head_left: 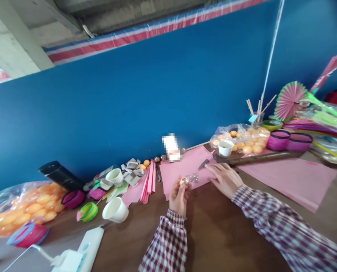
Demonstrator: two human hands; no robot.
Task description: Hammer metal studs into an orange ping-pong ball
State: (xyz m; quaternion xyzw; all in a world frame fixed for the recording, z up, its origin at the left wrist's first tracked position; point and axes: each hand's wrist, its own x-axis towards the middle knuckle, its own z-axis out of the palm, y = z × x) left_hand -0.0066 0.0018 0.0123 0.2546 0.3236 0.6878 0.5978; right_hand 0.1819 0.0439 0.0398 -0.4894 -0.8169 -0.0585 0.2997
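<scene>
One orange ball (184, 183): pinched in the left hand (178, 197) at the near edge of a pink sheet (191, 160), a shiny patch on it too small for me to make out from here.
Left hand: thumb and fingers closed around the ball, a checked sleeve (164, 241) gathered at the wrist.
Right hand (225, 179): palm down, fingers loosely spread at the right side of the sheet, near a small dark piece (204, 164); whether the fingertips touch it, I cannot tell.
Silver bits (194, 177): a small scatter on the pink sheet, between the two hands and just beside the ball.
Bags: clear plastic filled with more orange balls, one bag (33, 207) at the far left of the bench (213, 238), a second bag (252, 142) beyond the right hand.
Cups: a small white cup (225, 149) in front of the second bag; a tilted white cup (115, 210) left of the folded pink strips (149, 183).
Fan: a pink paper fan (291, 101) with a green rim, propped at the right.
Backdrop: a blue partition (157, 94) behind the bench.
Power strip (91, 241): white, near the bench's front left, plug inserted.
</scene>
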